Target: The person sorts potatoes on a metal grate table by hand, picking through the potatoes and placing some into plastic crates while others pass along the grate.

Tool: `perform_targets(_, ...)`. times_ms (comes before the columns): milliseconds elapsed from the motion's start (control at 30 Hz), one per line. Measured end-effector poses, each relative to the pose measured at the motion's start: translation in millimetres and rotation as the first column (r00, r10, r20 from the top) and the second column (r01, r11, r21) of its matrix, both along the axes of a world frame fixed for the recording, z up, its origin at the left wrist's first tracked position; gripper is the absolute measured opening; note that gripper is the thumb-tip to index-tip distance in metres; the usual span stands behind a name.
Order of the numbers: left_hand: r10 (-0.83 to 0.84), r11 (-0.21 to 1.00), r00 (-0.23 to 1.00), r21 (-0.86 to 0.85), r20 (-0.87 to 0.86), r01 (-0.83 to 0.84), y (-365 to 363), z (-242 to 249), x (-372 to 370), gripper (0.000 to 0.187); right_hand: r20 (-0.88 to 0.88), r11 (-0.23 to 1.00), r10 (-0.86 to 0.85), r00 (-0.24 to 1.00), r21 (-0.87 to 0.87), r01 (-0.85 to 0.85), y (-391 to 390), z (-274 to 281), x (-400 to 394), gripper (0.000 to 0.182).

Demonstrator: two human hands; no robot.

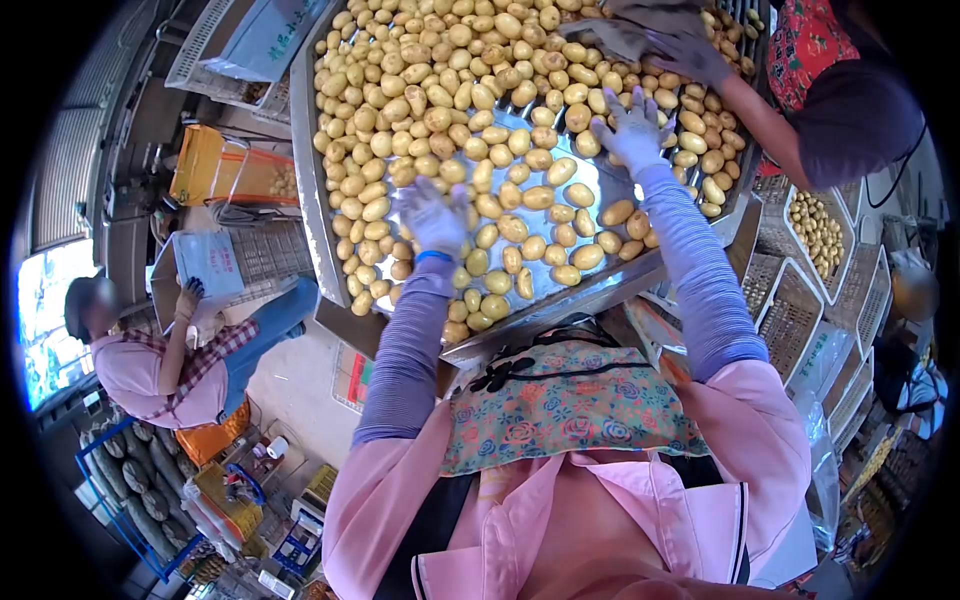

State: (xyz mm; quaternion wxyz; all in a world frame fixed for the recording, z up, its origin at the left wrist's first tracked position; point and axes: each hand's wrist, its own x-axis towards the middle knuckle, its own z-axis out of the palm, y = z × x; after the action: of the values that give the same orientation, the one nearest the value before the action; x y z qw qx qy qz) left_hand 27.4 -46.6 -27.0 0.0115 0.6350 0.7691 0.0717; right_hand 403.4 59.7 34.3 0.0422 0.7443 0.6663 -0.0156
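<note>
Two gloved hands, one metal counter (302, 130), potatoes (430, 85) past counting.
Left hand (434, 215): on potatoes, near side, fingers loosely apart, no grip seen. Right hand (634, 130): farther in, spread wide over potatoes. One co-worker's gloved hand (692, 57) beyond it, at the far right corner from here.
</note>
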Motion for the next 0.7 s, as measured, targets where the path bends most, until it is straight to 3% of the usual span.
perform_targets(33,0.01,1.0,0.996,-0.015,0.09,-0.009,4.9,0.4,16.5,0.075,-0.066,0.997,-0.073,0.995,0.021,0.075,-1.2,1.0,-19.2,0.068)
perform_targets(100,-0.234,0.97,0.97,-0.054,0.072,0.238,-3.1,15.3,53.5,0.079,-0.136,1.0,0.022,0.99,0.001,-0.022,-8.1,-0.4,-31.7,0.063)
perform_targets(167,-0.395,0.918,0.917,-0.01,0.056,0.396,-37.7,26.1,83.1,0.078,-0.204,0.957,0.281,0.938,0.129,-0.259,-32.0,-13.2,-31.8,0.058)
perform_targets(200,-0.523,0.851,0.849,0.002,0.075,0.524,-60.1,34.5,82.7,0.077,-0.212,0.931,0.341,0.916,0.211,-0.298,-53.3,-10.2,-33.3,0.053)
perform_targets(233,-0.641,0.766,0.762,0.017,0.093,0.642,-83.7,41.6,81.3,0.077,-0.249,0.917,0.398,0.883,0.084,-0.39,-68.8,2.4,-28.4,0.051)
perform_targets(300,-0.806,0.574,0.557,0.029,0.201,0.819,-118.1,53.3,43.4,0.077,-0.215,0.864,0.493,0.843,0.236,-0.445,-103.7,-4.4,-20.0,0.052)
perform_targets(333,-0.775,0.598,0.589,-0.035,0.23,0.801,-134.2,44.0,10.3,0.077,-0.216,0.867,0.488,0.846,0.233,-0.441,-110.5,-3.3,-12.5,0.052)
perform_targets(367,-0.74,0.622,0.624,-0.1,0.251,0.777,-142.5,33.4,-20.3,0.078,-0.351,0.889,0.458,0.816,0.188,-0.418,-113.7,-0.4,-5.4,0.053)
perform_targets(400,-0.612,0.676,0.755,-0.339,0.236,0.654,-131.9,60.1,-33.6,0.078,-0.484,0.907,0.413,0.772,0.14,-0.398,-117.2,2.4,-3.2,0.055)
perform_targets(433,-0.475,0.674,0.862,-0.557,0.176,0.485,-122.6,87.7,-41.9,0.078,-0.492,0.908,0.409,0.768,0.139,-0.394,-120.1,7.1,-7.4,0.055)
perform_targets(467,-0.477,0.674,0.863,-0.56,0.169,0.482,-127.5,70.8,-54.2,0.078,-0.342,0.905,0.425,0.838,0.121,-0.409,-117.9,13.7,-14.2,0.054)
perform_targets(500,-0.431,0.834,0.901,-0.358,0.048,0.419,-137.2,37.2,-68.1,0.08,-0.182,0.901,0.433,0.883,0.102,-0.421,-114.3,16.5,-20.4,0.053)
perform_targets(533,-0.353,0.931,0.934,-0.119,-0.057,0.344,-143.3,15.3,-77.0,0.082,-0.337,0.91,0.41,0.847,0.092,-0.404,-103.6,-0.7,-26.3,0.048)
perform_targets(567,-0.35,0.933,0.934,-0.115,-0.066,0.341,-139.6,7.4,-70.3,0.082,-0.34,0.908,0.415,0.844,0.101,-0.406,-93.1,-0.7,-33.2,0.048)
perform_targets(633,-0.335,0.941,0.942,0.065,0.025,0.333,-134.1,-4.7,-36.9,0.085,-0.268,0.919,0.36,0.894,-0.06,-0.389,-86.0,3.5,-48.8,0.042)
perform_targets(667,-0.409,0.913,0.908,-0.034,-0.092,0.407,-136.7,10.1,-22.5,0.085,-0.436,0.94,0.312,0.844,0.013,-0.34,-87.1,4.5,-43.7,0.039)
perform_targets(700,-0.517,0.856,0.856,0.011,-0.015,0.517,-134.4,6.9,-25.1,0.081,-0.436,0.942,0.309,0.845,0.016,-0.336,-94.8,7.1,-32.0,0.039)
